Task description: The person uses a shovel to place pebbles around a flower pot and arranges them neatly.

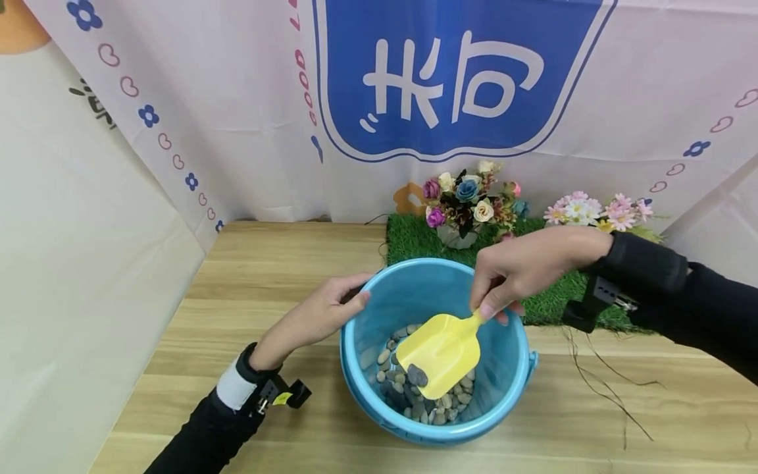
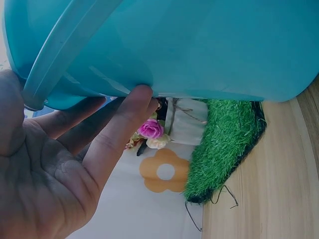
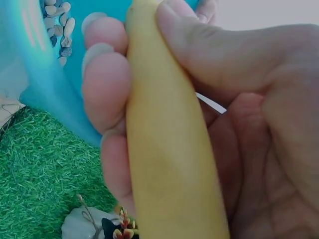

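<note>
A blue bucket [image 1: 435,434] stands on the wooden table with many smooth pebbles [image 1: 456,401] at its bottom. My right hand [image 1: 518,266] grips the handle of a yellow toy shovel [image 1: 447,349], whose blade tilts down into the bucket. One dark grey stone [image 1: 417,376] lies at the blade's edge. In the right wrist view, fingers and thumb wrap round the shovel handle [image 3: 167,134]. My left hand [image 1: 322,309] holds the bucket's left rim, its thumb at the edge. In the left wrist view, its fingers [image 2: 119,129] touch the bucket's outer wall [image 2: 199,50].
Behind the bucket, a green artificial grass mat [image 1: 545,309] bears a pot of mixed artificial flowers [image 1: 468,197] and pink and white flowers [image 1: 598,210]. Loose dark threads [image 1: 610,395] lie on the table [image 1: 266,263] at right. A printed cloth [image 1: 254,131] hangs at the back.
</note>
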A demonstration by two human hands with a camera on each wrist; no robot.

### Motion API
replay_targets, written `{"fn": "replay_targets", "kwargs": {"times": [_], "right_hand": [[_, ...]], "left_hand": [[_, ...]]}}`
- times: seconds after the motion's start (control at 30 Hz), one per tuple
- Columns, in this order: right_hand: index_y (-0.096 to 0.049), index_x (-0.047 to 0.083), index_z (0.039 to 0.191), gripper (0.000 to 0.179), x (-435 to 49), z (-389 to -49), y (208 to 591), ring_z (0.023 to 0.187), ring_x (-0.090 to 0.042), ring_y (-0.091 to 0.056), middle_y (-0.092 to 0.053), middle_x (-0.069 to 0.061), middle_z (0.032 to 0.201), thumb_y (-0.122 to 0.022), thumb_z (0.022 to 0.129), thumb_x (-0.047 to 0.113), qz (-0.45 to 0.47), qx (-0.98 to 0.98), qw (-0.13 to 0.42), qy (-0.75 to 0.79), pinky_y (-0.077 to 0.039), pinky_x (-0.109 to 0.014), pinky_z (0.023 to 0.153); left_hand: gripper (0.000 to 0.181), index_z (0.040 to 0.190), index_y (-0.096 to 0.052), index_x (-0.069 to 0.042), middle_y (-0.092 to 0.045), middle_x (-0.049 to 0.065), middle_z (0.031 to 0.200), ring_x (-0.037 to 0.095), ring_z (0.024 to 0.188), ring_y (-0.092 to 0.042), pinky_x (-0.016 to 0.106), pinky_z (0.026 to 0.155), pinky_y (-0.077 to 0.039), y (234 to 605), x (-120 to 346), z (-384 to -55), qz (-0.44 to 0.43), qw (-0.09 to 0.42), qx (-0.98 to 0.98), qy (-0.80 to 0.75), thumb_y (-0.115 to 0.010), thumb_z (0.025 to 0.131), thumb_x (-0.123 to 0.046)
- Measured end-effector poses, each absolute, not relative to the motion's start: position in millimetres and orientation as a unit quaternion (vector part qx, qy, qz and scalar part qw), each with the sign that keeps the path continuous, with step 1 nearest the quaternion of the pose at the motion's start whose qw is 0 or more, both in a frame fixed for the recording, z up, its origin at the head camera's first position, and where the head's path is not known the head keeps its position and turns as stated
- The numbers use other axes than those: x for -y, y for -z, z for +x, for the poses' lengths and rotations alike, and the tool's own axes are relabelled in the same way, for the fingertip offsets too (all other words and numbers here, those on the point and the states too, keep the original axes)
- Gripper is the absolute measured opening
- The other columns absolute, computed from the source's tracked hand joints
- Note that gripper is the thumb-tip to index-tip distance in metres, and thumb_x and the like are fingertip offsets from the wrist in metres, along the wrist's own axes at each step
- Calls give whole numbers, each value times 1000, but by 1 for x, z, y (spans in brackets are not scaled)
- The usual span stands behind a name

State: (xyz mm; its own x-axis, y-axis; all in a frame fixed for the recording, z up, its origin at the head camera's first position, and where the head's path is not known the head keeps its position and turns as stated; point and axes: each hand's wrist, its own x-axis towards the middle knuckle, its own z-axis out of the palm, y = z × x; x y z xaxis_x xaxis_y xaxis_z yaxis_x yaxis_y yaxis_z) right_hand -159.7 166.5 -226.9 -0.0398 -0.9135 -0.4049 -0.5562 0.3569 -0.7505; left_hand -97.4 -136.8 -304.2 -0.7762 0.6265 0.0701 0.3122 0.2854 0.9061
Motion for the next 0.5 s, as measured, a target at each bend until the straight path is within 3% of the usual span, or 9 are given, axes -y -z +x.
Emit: {"fn": "replay_targets", "kwargs": {"times": [0.2,0.5], "right_hand": [[-67,20,89,21,-181,-160,226,56,-7,-50,-60,9,73,-48,97,23,-539,-696,421,219,-51,-26,51],[-65,25,92,23,-219,-153,221,53,-7,-51,-57,10,71,-47,97,13,-515,-723,388,247,-51,-25,48]], "left_hand": [[37,134,-42,2,-59,22,112,19,78,-66,33,63,-57,305,138,-97,299,147,-788,-517,-39,98,-8],[37,133,-42,2,-59,22,111,14,77,-65,34,63,-57,307,139,-97,301,147,-786,-520,-38,99,-9]]}}
